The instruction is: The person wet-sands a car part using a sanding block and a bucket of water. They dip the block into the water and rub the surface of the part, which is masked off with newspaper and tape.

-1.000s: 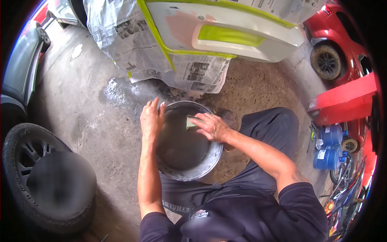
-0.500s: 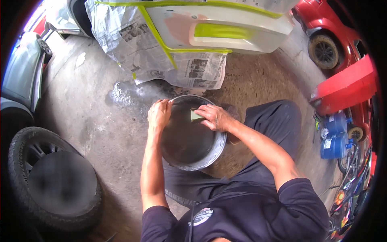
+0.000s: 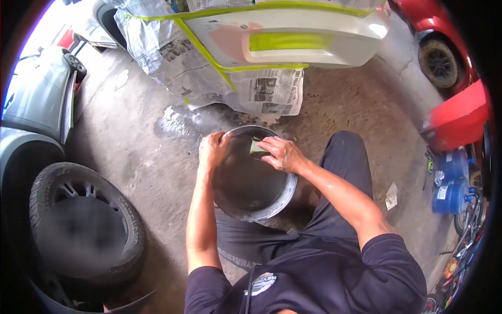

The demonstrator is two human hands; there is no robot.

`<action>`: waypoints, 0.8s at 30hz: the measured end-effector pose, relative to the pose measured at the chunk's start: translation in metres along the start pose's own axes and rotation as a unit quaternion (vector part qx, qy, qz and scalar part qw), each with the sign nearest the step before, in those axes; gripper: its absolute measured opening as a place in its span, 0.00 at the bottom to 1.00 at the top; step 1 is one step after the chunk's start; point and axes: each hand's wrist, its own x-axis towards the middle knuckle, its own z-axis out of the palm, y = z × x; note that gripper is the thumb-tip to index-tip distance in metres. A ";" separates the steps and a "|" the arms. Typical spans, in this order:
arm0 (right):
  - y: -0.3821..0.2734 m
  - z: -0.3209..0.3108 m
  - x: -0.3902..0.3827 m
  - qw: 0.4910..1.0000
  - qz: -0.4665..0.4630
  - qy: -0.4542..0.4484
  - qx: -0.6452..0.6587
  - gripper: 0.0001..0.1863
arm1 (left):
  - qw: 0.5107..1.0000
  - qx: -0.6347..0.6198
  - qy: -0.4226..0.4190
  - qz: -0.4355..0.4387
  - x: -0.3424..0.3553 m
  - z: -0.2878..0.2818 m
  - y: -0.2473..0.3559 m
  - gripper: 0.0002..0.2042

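green pad (image 3: 255, 147) pinched in right hand (image 3: 283, 155) over basin (image 3: 288, 191), left hand (image 3: 212, 150) at rim, grip can't be told; panel (image 3: 290, 24) already masked, pinkish patch (image 3: 229, 40) left uncovered

The concrete floor (image 3: 157, 178) supports a tyred wheel (image 3: 78, 189) at left, a round basin (image 3: 291, 191) at centre, a pale scrap (image 3: 391, 197) at right and a wet patch (image 3: 175, 120) (partly glossy).
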 end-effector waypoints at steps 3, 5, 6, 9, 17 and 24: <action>0.003 0.000 0.004 1.000 -0.015 0.002 -0.018 0.25 | 1.000 0.024 0.001 -0.017 0.004 0.002 -0.004 0.24; 0.004 0.000 0.004 1.000 -0.011 0.004 -0.014 0.26 | 0.999 0.017 -0.011 -0.033 0.006 0.002 -0.001 0.24; 0.005 -0.001 0.003 1.000 -0.006 0.003 -0.007 0.26 | 0.999 0.013 -0.017 -0.041 0.008 0.002 0.001 0.24; 0.004 0.001 0.003 0.999 0.013 0.001 0.046 0.27 | 0.999 0.008 0.029 -0.035 0.003 0.006 -0.012 0.25; -0.004 -0.019 0.057 0.780 0.180 0.122 0.587 0.34 | 0.992 0.045 -0.017 -0.119 0.005 0.000 0.004 0.24; 0.002 -0.021 0.092 0.640 0.124 0.139 0.746 0.33 | 0.987 0.087 -0.025 -0.132 0.004 0.001 0.004 0.23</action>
